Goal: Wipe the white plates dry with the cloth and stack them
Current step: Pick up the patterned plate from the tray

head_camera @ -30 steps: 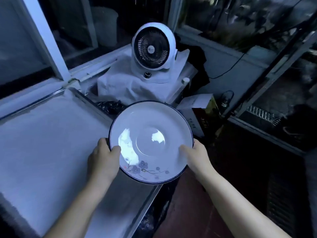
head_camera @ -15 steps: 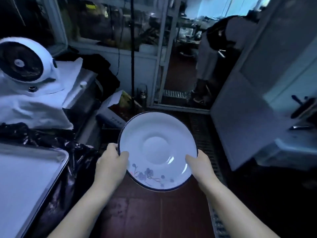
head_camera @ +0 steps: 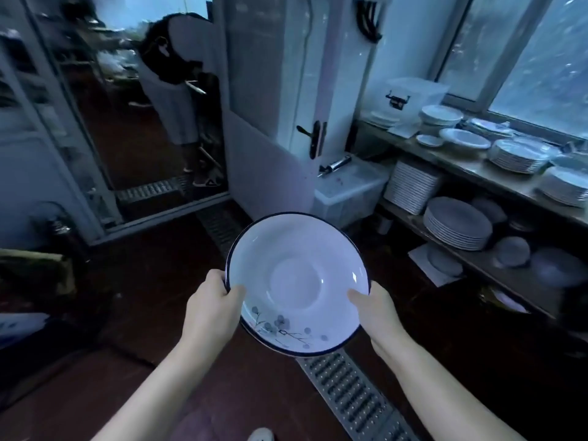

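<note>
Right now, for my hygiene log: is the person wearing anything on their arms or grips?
No. The left grip and right grip are ungloved; the left forearm and right forearm are bare to the frame's edge: no sleeves, watch or rings show.

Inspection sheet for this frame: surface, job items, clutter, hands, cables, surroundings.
Surface: two-tier shelf at right, loaded with crockery.
Job's things: blue-rimmed white plate held above the floor; plate stacks on the shelf; cloth not seen.
Clutter: lidded plastic bin by the door.
Grippers: left hand and right hand grip the plate's rim.
Cables: dark loops hung high, type unclear.
Surroundings: drain grate in the floor; another person beyond the door.
</note>
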A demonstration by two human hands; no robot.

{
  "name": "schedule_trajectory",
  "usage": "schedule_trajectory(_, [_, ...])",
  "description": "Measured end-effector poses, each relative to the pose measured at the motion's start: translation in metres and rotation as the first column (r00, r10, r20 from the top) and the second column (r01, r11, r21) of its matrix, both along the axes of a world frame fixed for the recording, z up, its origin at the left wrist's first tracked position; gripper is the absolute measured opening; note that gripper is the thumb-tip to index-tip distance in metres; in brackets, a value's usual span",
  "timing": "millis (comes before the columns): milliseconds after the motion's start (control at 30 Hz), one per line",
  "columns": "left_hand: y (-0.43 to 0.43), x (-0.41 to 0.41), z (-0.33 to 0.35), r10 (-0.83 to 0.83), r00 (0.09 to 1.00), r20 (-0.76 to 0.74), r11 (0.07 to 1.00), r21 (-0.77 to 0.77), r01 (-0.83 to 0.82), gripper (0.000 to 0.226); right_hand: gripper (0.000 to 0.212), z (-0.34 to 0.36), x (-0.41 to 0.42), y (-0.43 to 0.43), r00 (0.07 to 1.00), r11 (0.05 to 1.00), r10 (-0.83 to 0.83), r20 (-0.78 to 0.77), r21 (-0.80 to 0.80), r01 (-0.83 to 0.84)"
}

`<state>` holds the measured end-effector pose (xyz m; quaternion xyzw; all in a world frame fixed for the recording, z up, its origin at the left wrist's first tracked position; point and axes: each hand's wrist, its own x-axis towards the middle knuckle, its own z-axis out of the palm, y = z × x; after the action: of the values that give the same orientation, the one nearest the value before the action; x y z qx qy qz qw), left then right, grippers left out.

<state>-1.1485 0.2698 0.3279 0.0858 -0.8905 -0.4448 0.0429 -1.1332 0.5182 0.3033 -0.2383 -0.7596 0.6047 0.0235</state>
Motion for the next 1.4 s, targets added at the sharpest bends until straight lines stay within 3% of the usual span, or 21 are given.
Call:
schedule_trajectory(367, [0.185, -0.150, -0.008, -0.397, 0.916, 0.058, 0.918, 0.035, 0.396, 0.010, 0.014, -0.003, -0.056, 0.158, 0.916, 0.916, -0.402, 0.011, 0.004, 0.402])
schedule_trajectory(700, [0.374, -0.215, -0.029, -0.685, 0.723, 0.090, 0.726, -0.003, 0.688, 0.007, 0.018, -0.018, -0.044, 0.287, 0.689, 0.692, -0.721, 0.081, 0.025, 0.721])
schedule_trajectory(933, [0.539, -0.194, -0.041, -0.787, 0.611, 0.092, 0.612, -0.020, 0.791, 0.009, 0.014, -0.028, -0.002, 0.426, 0.599, 0.602, -0.799, 0.055, 0.095, 0.793])
schedule_trajectory(1400, [0.846, -0.151, -0.038, -0.818, 0.554, 0.154, 0.559, -0.014, 0.829, 0.016, 0.018, -0.022, 0.055, 0.717, 0.546, 0.550, -0.835, 0.064, 0.095, 0.830])
